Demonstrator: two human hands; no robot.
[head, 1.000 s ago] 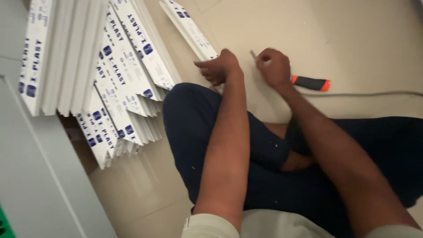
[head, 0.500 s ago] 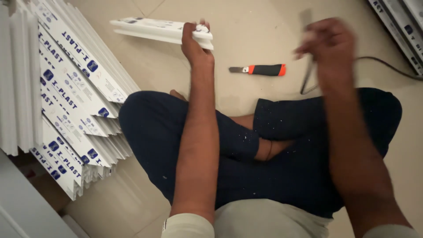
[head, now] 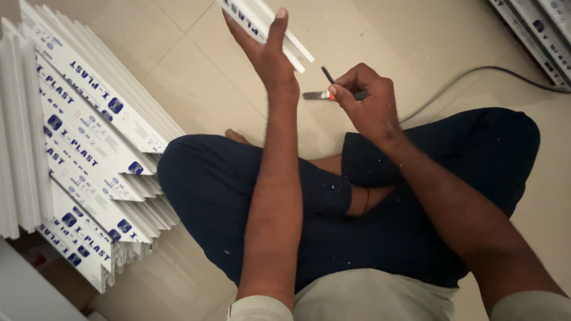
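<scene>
My left hand (head: 266, 50) is raised over the tiled floor and grips a short white plastic strip (head: 262, 27) that runs up past the top edge. My right hand (head: 367, 101) is closed around a thin dark pencil-like stick (head: 328, 74), its tip pointing toward the strip. A cutter with an orange and black handle (head: 318, 95) lies on the floor just beyond my right fingers. I sit cross-legged in dark trousers (head: 380, 208).
A large pile of long white plastic strips with blue print (head: 83, 148) leans at the left. More strips (head: 535, 30) lie at the top right. A grey cable (head: 464, 80) curves over the beige floor tiles (head: 196, 65) behind my right knee.
My left hand lifted the white strip and turned it more upright. My right hand came down from its raised, blurred position to just beside the cutter, with the dark stick in it.
</scene>
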